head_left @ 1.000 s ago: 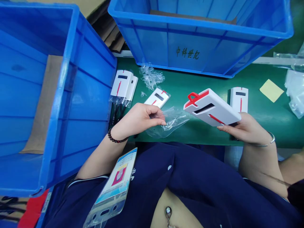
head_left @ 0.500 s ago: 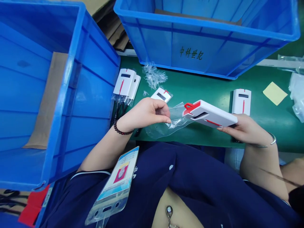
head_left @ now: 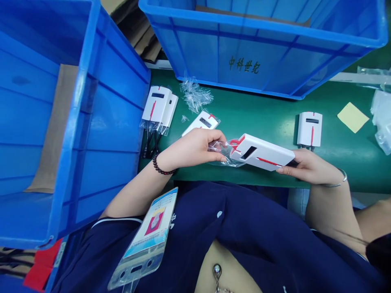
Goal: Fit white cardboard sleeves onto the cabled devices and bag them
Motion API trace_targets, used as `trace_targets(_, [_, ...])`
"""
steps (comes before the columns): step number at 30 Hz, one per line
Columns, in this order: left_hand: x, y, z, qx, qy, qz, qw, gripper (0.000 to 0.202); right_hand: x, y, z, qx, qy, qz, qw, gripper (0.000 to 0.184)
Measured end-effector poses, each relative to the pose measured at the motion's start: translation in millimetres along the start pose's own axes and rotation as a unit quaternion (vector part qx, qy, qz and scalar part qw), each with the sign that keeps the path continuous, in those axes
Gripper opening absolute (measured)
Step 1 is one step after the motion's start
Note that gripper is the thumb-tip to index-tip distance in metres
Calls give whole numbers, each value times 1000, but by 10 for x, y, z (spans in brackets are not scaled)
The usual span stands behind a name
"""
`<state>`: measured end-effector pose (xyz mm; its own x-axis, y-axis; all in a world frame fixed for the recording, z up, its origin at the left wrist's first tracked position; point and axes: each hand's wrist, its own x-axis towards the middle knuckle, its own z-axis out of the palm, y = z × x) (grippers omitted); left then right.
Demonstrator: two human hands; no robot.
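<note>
My right hand (head_left: pixel 314 166) grips the cable end of a white device (head_left: pixel 262 151) with a dark window, a red stripe and a red loop at its left end. That loop end sits at the mouth of a clear plastic bag (head_left: pixel 232 159), partly inside it. My left hand (head_left: pixel 203 148) pinches the bag between thumb and fingers. Behind the left hand lies another white device (head_left: pixel 204 120) in clear film, partly hidden by the hand. Further left, two bagged white devices (head_left: pixel 157 103) with black cables overlap on the green table (head_left: pixel 259 110).
A small heap of clear plastic pieces (head_left: pixel 195 95) lies before a large blue crate (head_left: pixel 259 53). Another blue crate (head_left: pixel 116 122) stands at left. To the right are a white device (head_left: pixel 309 129), a yellow paper (head_left: pixel 353 117) and clear bags (head_left: pixel 381 118).
My left hand has moved right with the bag, bunching it around the device's red loop end. The device has shifted slightly left and its front face has turned more toward me.
</note>
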<state>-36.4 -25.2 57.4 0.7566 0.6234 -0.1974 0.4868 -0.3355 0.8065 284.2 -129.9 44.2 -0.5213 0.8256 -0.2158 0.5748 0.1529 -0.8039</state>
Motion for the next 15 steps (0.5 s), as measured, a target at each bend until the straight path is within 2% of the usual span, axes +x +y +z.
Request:
trace_targets(3, [0, -3, 27, -27, 0, -1, 1000, 25, -9, 3, 2, 28, -4, -13, 1000, 25])
trace_targets(10, [-17, 11, 1, -30, 61, -14, 998, 18, -41, -9, -16, 52, -20, 3, 998, 24])
trace_targets(15, [26, 28, 36, -11, 5, -4, 1000, 24, -33, 17, -8, 35, -10, -17, 999, 26])
